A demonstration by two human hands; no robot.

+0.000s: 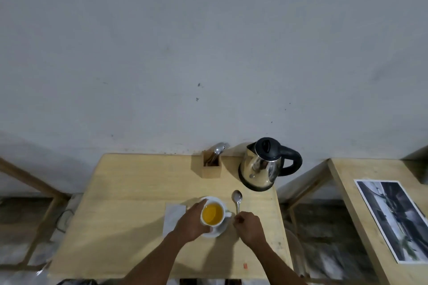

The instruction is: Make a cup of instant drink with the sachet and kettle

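A white cup (212, 215) full of orange-yellow drink stands on a white saucer (220, 230) near the front of the wooden table (129, 192). My left hand (192, 223) wraps around the cup's left side. My right hand (249, 227) pinches the handle end of a metal spoon (237, 199), whose bowl lies on the table right of the cup. The steel kettle (264, 165) with black lid and handle stands at the back right. No sachet is visible on the table.
A wooden holder (210, 166) with several spoons stands left of the kettle. A grey napkin (173, 217) lies left of the saucer. A second table (361, 183) with a printed photo (393, 217) stands to the right. A grey wall is behind.
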